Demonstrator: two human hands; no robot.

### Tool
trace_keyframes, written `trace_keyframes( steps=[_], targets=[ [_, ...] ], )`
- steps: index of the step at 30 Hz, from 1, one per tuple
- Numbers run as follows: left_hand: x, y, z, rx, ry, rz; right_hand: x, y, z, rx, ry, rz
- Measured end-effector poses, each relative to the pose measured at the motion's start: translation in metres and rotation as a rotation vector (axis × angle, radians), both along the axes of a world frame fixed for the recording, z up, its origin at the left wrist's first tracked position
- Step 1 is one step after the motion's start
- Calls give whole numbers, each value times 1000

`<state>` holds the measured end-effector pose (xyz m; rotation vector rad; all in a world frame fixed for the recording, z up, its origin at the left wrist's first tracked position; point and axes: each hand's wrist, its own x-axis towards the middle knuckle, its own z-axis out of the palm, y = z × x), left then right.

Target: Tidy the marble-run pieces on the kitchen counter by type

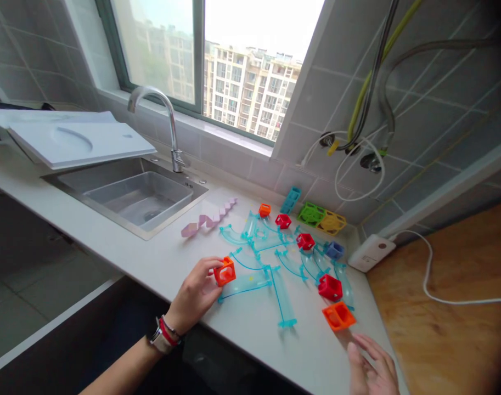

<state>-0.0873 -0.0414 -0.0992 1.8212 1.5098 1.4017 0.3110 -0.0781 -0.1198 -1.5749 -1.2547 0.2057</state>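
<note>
Between the fingers and thumb of my left hand [198, 291] is an orange hollow cube block [225, 271], held over the counter's front part. Just past it lie clear blue track pieces, one straight [248, 283] and one curved [248, 259]. My right hand [371, 365] is at the lower right with nothing in it, fingers apart. Close beyond its fingertips rests another orange block [338, 316], not touched. A red cube block [330, 287] sits behind that one. More red blocks [305, 241] stand among the curved tracks.
A pale pink zigzag piece [209, 218] lies near the steel sink [147, 233]. Green [311, 214], yellow [331, 221] and blue [290, 200] blocks stand by the wall. A white box [371, 252] with a cable sits at the right edge. A faucet [174, 131] rises behind the sink.
</note>
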Motion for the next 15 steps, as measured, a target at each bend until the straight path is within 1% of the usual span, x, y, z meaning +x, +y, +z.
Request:
trace_keyframes(
  steps=[3, 7, 10, 15],
  targets=[
    [0, -1, -3, 38, -30, 7, 14, 10, -1, 2, -67, -17],
    [-3, -2, -1, 18, -111, 7, 10, 16, -4, -5, -134, -34],
    [-4, -3, 2, -6, -168, -1, 9, 17, -9, -19, -177, -13],
    [-6, -5, 5, -57, -274, -57, 24, 23, -22, -85, -235, 14]
  ],
)
